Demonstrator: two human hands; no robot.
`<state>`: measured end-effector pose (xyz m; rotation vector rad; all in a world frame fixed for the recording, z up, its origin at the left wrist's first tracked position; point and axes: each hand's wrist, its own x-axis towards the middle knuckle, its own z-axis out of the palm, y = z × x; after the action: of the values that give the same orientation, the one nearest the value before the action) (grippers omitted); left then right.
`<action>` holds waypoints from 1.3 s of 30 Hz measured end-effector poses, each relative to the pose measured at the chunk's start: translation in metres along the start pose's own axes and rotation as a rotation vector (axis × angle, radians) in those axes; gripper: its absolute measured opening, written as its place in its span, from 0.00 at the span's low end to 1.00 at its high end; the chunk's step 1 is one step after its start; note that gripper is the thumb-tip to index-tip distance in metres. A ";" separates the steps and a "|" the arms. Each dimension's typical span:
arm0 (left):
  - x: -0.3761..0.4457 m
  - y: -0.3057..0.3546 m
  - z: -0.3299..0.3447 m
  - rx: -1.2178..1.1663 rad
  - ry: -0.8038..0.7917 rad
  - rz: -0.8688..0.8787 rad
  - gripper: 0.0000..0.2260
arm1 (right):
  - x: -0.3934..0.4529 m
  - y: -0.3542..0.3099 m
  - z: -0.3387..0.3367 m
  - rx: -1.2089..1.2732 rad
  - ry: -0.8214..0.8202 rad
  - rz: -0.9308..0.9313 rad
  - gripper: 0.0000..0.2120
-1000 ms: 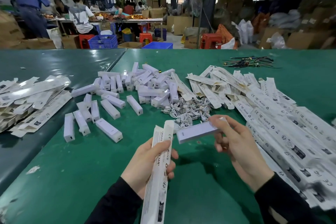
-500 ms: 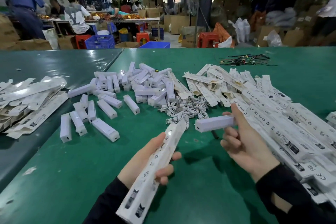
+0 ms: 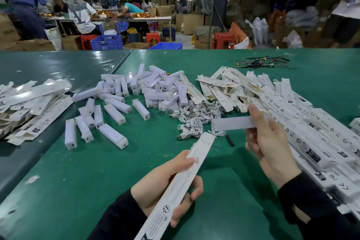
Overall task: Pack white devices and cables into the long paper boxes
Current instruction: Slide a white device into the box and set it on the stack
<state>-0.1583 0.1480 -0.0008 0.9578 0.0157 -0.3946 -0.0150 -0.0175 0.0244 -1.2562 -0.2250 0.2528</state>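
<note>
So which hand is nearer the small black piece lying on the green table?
Right. The right hand sits just right of the black piece; the left hand grips a long box below it, nearer the camera.

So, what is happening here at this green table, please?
A person is packing. The left hand grips a long paper box, its open end pointing up and away. The right hand holds a white device just above that opening, not yet inside. Loose devices, white cables and more boxes lie on the table.
</note>
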 end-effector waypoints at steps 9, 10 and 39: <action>-0.003 -0.005 0.003 0.046 0.086 0.002 0.22 | 0.000 0.006 0.002 -0.216 0.037 -0.150 0.12; -0.003 -0.008 0.003 0.054 0.145 0.023 0.23 | 0.000 0.007 0.002 -0.232 0.032 -0.149 0.12; 0.001 -0.012 0.002 0.256 -0.069 0.013 0.21 | -0.009 0.002 0.006 -0.578 -0.404 0.001 0.23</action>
<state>-0.1615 0.1396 -0.0098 1.1956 -0.1065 -0.4238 -0.0257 -0.0142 0.0240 -1.7690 -0.6811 0.4640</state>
